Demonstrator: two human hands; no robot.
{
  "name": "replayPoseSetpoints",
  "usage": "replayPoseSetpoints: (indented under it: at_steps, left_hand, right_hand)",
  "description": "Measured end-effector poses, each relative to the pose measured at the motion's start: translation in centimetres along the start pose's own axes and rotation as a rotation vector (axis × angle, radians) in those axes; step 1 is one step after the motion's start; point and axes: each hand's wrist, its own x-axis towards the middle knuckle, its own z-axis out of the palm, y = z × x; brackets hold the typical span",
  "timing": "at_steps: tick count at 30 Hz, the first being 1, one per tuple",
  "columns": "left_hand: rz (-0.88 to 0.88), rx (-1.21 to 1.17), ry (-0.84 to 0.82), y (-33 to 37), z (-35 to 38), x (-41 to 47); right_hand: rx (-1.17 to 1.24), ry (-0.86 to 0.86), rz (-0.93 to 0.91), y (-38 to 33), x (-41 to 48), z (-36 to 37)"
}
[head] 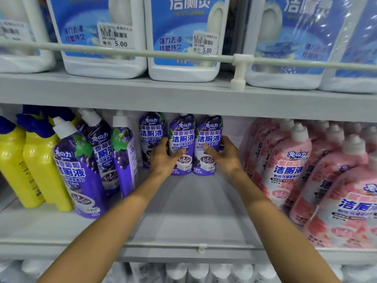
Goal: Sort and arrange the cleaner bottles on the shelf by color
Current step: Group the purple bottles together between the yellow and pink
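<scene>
Deep on the middle shelf (183, 211) stand three purple cleaner bottles side by side. My left hand (164, 158) grips the middle purple bottle (182, 135), thumb across its front. My right hand (221, 155) grips the right purple bottle (208, 133) in the same way. The third purple bottle (151, 135) stands just left of my left hand. More purple bottles (81, 170) with white caps lean at the front left. Yellow bottles (34, 166) with blue caps fill the far left, and pink bottles (302, 166) crowd the right.
White bottles with blue labels (102, 37) stand on the upper shelf behind a rail (142, 52). A low clear guard (201, 247) runs along the middle shelf's front edge. White caps (204, 272) show on the shelf below.
</scene>
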Motion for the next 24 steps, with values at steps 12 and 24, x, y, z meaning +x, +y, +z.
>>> replayPoseSetpoints:
  at_steps: [12,24]
  left_hand:
    - [0.05,-0.04,0.033,-0.9,0.4,0.0]
    - [-0.004,-0.166,-0.054,-1.9,-0.3,0.5]
  right_hand:
    - [-0.047,0.037,-0.038,0.0,0.9,0.9]
    - [0.018,-0.054,-0.05,0.8,1.5,0.2]
